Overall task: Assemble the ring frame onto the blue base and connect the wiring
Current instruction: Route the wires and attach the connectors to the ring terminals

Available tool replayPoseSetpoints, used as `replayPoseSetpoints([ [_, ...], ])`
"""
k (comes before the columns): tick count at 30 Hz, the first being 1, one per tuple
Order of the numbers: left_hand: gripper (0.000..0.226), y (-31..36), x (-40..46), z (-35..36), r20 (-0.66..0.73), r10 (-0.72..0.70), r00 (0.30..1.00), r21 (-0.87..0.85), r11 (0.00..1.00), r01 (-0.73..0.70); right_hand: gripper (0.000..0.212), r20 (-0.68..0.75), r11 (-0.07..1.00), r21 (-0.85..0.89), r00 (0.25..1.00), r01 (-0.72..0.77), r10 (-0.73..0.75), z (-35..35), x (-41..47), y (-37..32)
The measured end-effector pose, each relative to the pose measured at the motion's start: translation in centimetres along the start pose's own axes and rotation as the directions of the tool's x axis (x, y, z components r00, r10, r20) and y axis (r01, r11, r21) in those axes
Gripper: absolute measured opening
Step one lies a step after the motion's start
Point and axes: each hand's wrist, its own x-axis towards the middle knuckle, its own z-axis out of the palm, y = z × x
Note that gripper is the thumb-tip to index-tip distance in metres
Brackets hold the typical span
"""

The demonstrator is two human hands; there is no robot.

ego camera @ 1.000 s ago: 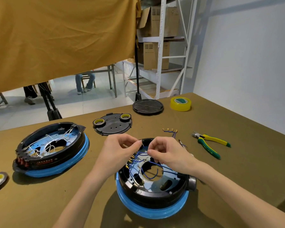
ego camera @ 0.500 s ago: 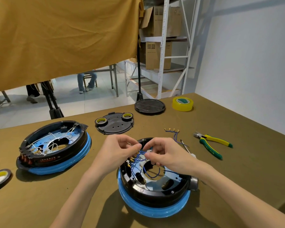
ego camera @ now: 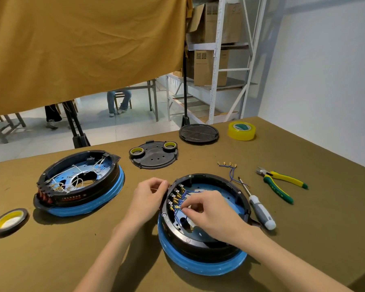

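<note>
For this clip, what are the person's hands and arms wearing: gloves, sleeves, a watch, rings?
Nothing visible. The left hand and right hand are bare, without gloves, rings or a watch. Both forearms are uncovered down to the frame edge, with no sleeve or markings in view.

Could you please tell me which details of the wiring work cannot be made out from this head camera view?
- Head view: what the right hand pinches among the thin blue wires; its own fingers cover it.
- Head view: whether the small brass terminals are seated; too small.
- Head view: the left hand fingertips at the black ring frame rim; curled out of sight.
- Head view: the round blue base under the right forearm.
</note>
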Motion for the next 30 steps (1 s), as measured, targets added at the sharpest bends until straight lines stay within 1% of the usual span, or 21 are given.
replayPoseSetpoints([
  [4, 0.012, -1.0, 0.0, 1.2, -0.054, -0.020, 0.998, -0.019, 1.000, 0.019, 0.018, -0.009, 0.992, -0.126, 1.000, 0.007, -0.009, 0.5, 0.3, -0.4],
  [9, 0.014, -1.3, 0.1, 1.3, -0.065, -0.043, 0.997, -0.042, 0.998, 0.040, 0.020, -0.069, 0.971, -0.239, 0.998, -0.022, 0.006, 1.2, 1.4, -0.9],
  [16, 0.013, -1.0, -0.3, 1.4, -0.077, -0.029, 0.997, -0.040, 0.999, 0.026, 0.021, -0.079, 0.974, -0.208, 0.994, -0.092, 0.077, 1.8, 2.1, -0.7],
  [20, 0.011, -0.9, -0.3, 1.5, -0.079, -0.015, 0.997, -0.010, 1.000, 0.014, 0.018, -0.077, 0.973, -0.208, 0.993, -0.101, 0.086, 1.9, 2.4, -0.7],
  [22, 0.011, -0.9, -0.3, 1.5, -0.075, -0.017, 0.997, -0.007, 1.000, 0.016, 0.020, -0.067, 0.971, -0.213, 0.993, -0.106, 0.093, 2.0, 2.4, -0.6],
  [30, 0.013, -1.1, -0.2, 1.4, -0.076, -0.024, 0.997, -0.014, 1.000, 0.023, 0.022, -0.026, 0.973, -0.222, 0.998, -0.057, 0.052, 2.1, 2.2, -0.2],
])
